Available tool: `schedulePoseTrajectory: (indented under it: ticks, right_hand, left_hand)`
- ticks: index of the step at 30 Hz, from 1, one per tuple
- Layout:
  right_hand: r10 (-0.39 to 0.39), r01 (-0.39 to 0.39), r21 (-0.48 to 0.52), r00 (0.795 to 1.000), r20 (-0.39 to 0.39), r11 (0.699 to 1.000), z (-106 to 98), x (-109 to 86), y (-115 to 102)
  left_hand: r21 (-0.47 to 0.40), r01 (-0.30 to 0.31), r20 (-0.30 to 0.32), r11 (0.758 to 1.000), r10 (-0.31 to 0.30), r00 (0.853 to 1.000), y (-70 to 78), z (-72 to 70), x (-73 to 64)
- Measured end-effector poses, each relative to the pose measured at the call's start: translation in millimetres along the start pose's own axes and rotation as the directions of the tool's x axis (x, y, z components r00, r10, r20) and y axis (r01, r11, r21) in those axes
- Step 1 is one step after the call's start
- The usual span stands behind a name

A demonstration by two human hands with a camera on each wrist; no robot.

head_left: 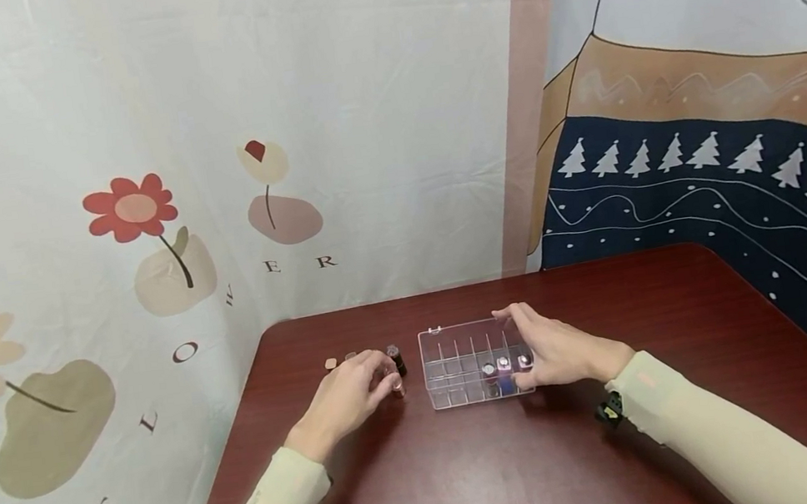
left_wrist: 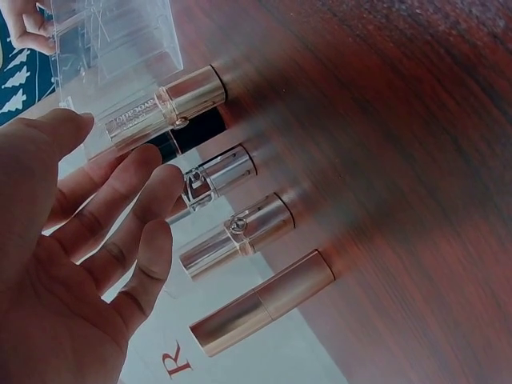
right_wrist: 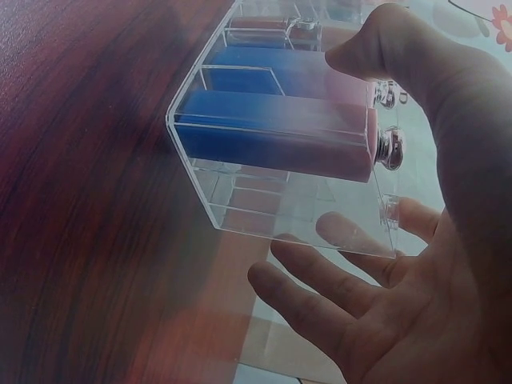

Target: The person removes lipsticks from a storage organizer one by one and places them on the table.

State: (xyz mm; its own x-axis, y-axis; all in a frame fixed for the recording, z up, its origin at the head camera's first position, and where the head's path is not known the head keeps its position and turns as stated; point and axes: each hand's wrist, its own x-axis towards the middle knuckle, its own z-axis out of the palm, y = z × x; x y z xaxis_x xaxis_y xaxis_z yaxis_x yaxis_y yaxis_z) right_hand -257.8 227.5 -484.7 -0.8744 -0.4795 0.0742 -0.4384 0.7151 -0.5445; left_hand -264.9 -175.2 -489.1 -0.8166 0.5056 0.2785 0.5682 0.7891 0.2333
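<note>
One lipstick (left_wrist: 192,96) is apparently getting picked: left hand (head_left: 348,389) pinching its top, right hand (head_left: 562,348) gripping box (head_left: 459,397), fingers spread; likely needing straight lift.

Head view high, forward-down; wrist views close, tilted; all share box (head_left: 459,396)

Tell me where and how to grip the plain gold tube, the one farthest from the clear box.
Pinch the plain gold tube across its upper half. Coming from its outer side, away from the clear box, looks best: the tube stands upright, and the neighbouring tube is close on the other side. Its smooth, straight sides should suit a light pinch.
</note>
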Motion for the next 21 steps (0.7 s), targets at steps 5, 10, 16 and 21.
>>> schedulePoseTrajectory:
  ticks: [5, 10, 16, 21]
  right_hand:
    - [-0.002, 0.002, 0.006, 1.000, 0.004, 1.000, 0.3, -0.1, 0.4]
    - [0.001, -0.001, 0.007, 1.000, 0.004, 1.000, -0.6, 0.1, -0.2]
    - [0.006, -0.006, 0.009, 1.000, 0.003, 1.000, 0.2, 0.7, -1.0]
    - [0.019, -0.019, 0.001, 1.000, 0.011, 1.000, 1.0, 0.4, -1.8]
  left_hand:
    - [-0.013, 0.010, 0.006, 1.000, -0.010, 1.000, 0.9, -1.0, -0.7]
    - [-0.017, 0.010, 0.005, 1.000, -0.010, 1.000, 0.3, -1.5, -0.7]
    - [-0.020, -0.001, 0.003, 1.000, 0.001, 1.000, -0.3, -2.0, -1.3]
    - [0.003, -0.007, -0.010, 1.000, 0.007, 1.000, 1.1, -3.4, -1.4]
